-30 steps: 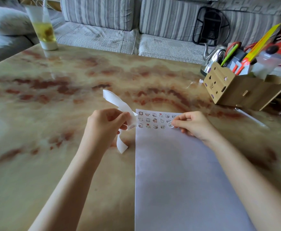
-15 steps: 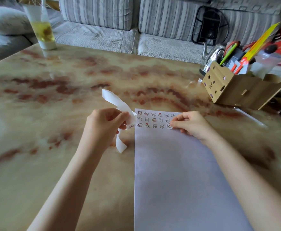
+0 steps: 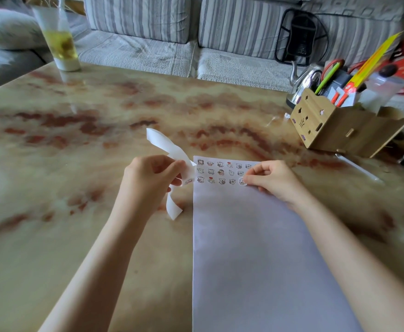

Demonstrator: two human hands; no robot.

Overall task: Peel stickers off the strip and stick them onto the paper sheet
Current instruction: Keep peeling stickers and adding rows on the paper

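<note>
Well, from where I stand the stickers [image 3: 220,173] sit in three rows across the far end of the paper sheet [image 3: 256,248]. I count six in the far row, five in the middle and five in the near one, sixteen in all, though the right hand may hide more. The end sticker [image 3: 241,182], rightmost in the near row, lies under the right hand [image 3: 271,179]. Its thumb and forefinger close narrowly on the sticker's right edge against the sheet, and the other fingers are curled in.

One strip [image 3: 169,149], white and curling, is pinched in the left hand [image 3: 151,178] just left of the sheet's far left corner. One tail rises to the far left and the other hangs down on the near side. A single unpeeled sticker [image 3: 189,181] shows on it beside the fingertips.

The one pale sheet lies flat on the table [image 3: 76,144], a glossy stone-patterned top, cream with reddish-brown veins. At the far left stands one tall glass [image 3: 59,44] of yellow drink. At the far right is one wooden organiser box [image 3: 340,133] holding a green pen, a long yellow stick and red-handled tools, with one metal kettle [image 3: 302,82] just behind it.

Beyond the table runs a grey striped sofa [image 3: 136,17] with at least two back cushions, one black mesh back support [image 3: 301,37] leaning on it, and one pale pillow [image 3: 4,27] at the far left.
</note>
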